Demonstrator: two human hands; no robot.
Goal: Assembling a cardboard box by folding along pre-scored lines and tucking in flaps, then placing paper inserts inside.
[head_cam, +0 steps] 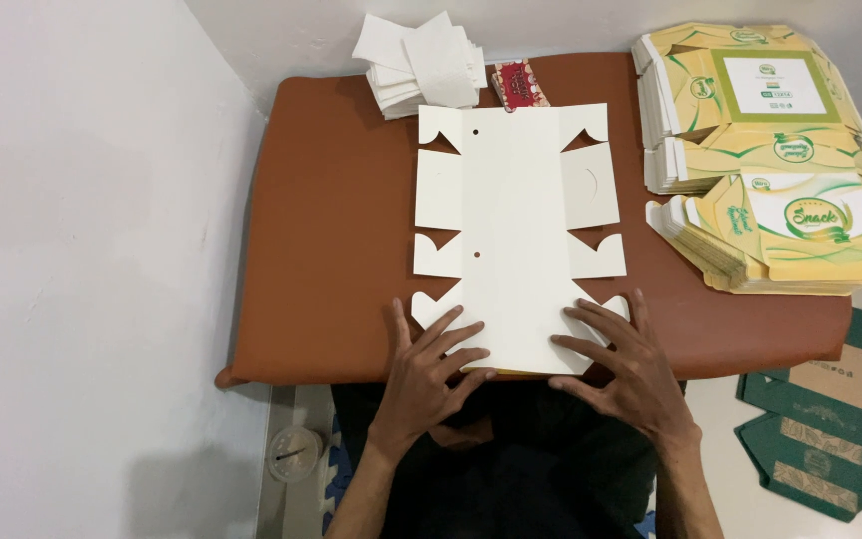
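2 bare hands, the left hand (431, 367) and the right hand (623, 367), each with 5 fingers and short, unpainted nails, without rings, watches or gloves, both forearms uncovered to the lower frame edge, no sleeves showing, dark clothing over the lap between them.

- Flat blank (516, 240) lies mid-worktop (331, 250).
- Paper pile (419, 65) behind it.
- Printed stacks (765, 150) to its right.
- Cup (294, 454) on floor, front-left.
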